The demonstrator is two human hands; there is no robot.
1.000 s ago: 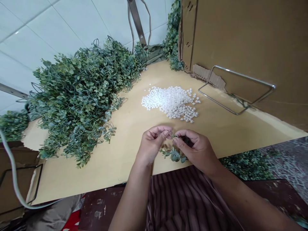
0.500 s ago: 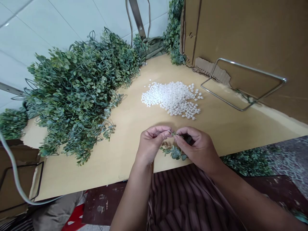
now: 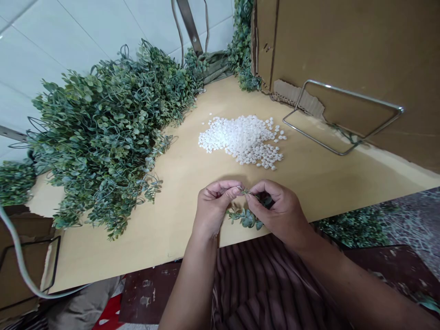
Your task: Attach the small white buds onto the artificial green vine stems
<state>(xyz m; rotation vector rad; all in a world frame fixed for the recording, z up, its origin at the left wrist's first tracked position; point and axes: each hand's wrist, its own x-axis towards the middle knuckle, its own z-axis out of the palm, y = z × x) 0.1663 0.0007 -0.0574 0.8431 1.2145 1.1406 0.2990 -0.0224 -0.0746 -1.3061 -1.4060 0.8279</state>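
Note:
My right hand is closed, thumb and forefinger pinching the stem of an artificial leaf sprig. The sprig's green leaves hang below the fingers, and part of it is hidden behind the hand. My left hand is closed too, its thumb and fingertip pinching a small whitish piece at the stem's tip; its shape is too small to make out. Both sets of fingertips nearly meet above the table's front edge. Just beyond them lies a heap of small white plastic pieces.
A large pile of artificial green sprigs covers the left of the tan tabletop. At the right, a bent metal wire frame leans by a big cardboard box. More greenery lies below the table, and a pale hose curves at lower left.
The fingertips have shifted slightly at the stem, and a little more of it shows between the hands. The view has moved slightly; the heap and the pile look unchanged.

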